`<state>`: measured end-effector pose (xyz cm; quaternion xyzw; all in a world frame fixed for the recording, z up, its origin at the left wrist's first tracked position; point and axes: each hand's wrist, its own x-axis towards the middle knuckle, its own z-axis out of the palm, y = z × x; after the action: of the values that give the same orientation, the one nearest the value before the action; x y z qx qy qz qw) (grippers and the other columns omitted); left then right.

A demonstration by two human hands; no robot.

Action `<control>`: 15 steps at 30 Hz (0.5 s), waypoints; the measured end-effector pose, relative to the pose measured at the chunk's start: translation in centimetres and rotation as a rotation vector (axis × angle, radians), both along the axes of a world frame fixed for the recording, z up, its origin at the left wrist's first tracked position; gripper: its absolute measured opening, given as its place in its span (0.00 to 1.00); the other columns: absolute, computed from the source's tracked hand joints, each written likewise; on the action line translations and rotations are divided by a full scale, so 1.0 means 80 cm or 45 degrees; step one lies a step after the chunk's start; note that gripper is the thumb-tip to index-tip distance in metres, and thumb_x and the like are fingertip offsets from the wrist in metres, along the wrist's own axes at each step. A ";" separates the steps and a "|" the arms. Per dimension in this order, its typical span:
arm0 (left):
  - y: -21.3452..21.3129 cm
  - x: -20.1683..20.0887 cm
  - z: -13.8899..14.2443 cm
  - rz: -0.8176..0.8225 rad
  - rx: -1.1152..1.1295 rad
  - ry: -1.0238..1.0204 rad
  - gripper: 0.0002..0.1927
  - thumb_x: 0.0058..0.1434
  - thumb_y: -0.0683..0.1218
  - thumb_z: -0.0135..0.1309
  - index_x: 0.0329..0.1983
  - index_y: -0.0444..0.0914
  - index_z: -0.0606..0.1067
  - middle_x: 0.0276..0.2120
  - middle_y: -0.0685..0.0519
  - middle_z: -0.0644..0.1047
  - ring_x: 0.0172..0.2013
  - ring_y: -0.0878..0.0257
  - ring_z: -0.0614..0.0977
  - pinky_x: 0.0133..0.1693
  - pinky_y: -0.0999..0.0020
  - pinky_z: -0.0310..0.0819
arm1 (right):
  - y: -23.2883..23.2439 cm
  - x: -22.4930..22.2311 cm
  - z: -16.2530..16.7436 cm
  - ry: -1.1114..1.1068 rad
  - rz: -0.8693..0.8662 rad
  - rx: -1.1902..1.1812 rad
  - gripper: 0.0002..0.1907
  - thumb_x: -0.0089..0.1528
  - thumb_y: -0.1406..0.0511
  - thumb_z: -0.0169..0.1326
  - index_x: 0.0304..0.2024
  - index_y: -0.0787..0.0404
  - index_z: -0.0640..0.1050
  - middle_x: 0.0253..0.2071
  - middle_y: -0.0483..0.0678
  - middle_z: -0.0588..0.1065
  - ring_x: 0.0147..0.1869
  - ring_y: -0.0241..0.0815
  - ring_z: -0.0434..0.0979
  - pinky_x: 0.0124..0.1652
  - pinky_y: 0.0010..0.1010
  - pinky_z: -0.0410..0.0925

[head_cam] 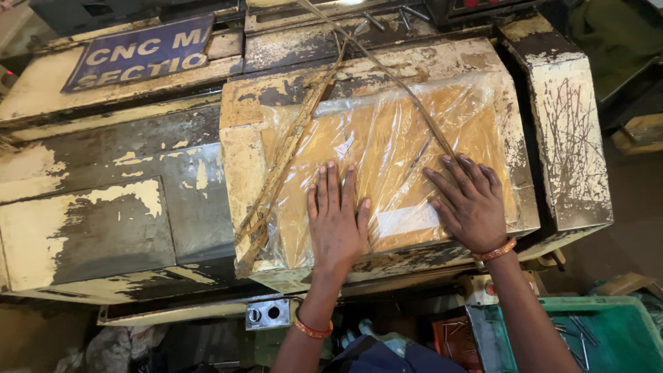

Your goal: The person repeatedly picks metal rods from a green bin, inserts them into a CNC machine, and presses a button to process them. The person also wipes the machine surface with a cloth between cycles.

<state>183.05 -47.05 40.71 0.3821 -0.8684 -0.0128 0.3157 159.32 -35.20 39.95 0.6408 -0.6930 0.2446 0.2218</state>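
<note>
Blue sign, green crate

Plastic-covered amber panel lying flat on worn machine cover (film wrinkled), both palms pressing.

Definitely a machine shop or factory floor. There's a big old metal machine housing with chipped cream paint, a blue section sign mounted on it, loose steel bolts on top, and a green plastic crate holding metal rods.
</note>
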 end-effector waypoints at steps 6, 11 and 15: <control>0.004 -0.004 0.004 0.004 -0.022 0.026 0.33 0.72 0.56 0.42 0.77 0.40 0.58 0.76 0.40 0.54 0.76 0.48 0.52 0.72 0.48 0.42 | 0.002 -0.002 0.005 -0.018 0.019 -0.019 0.28 0.67 0.52 0.49 0.70 0.43 0.71 0.75 0.45 0.64 0.79 0.48 0.58 0.74 0.47 0.49; 0.005 -0.007 0.007 0.005 -0.017 0.040 0.33 0.72 0.56 0.43 0.76 0.40 0.59 0.76 0.40 0.55 0.76 0.47 0.53 0.72 0.48 0.43 | 0.002 -0.005 0.009 -0.003 0.026 -0.037 0.27 0.67 0.52 0.50 0.69 0.43 0.71 0.74 0.46 0.65 0.78 0.49 0.59 0.73 0.46 0.49; 0.009 -0.010 0.009 0.011 -0.012 0.026 0.33 0.71 0.56 0.44 0.76 0.39 0.59 0.76 0.40 0.55 0.76 0.47 0.53 0.72 0.48 0.43 | 0.006 -0.008 0.012 -0.015 0.033 -0.037 0.27 0.67 0.52 0.50 0.69 0.43 0.71 0.74 0.46 0.65 0.78 0.49 0.59 0.73 0.46 0.49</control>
<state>182.26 -46.33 41.44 0.3843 -0.8635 -0.0111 0.3264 158.68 -34.75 40.91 0.6450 -0.6823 0.2614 0.2238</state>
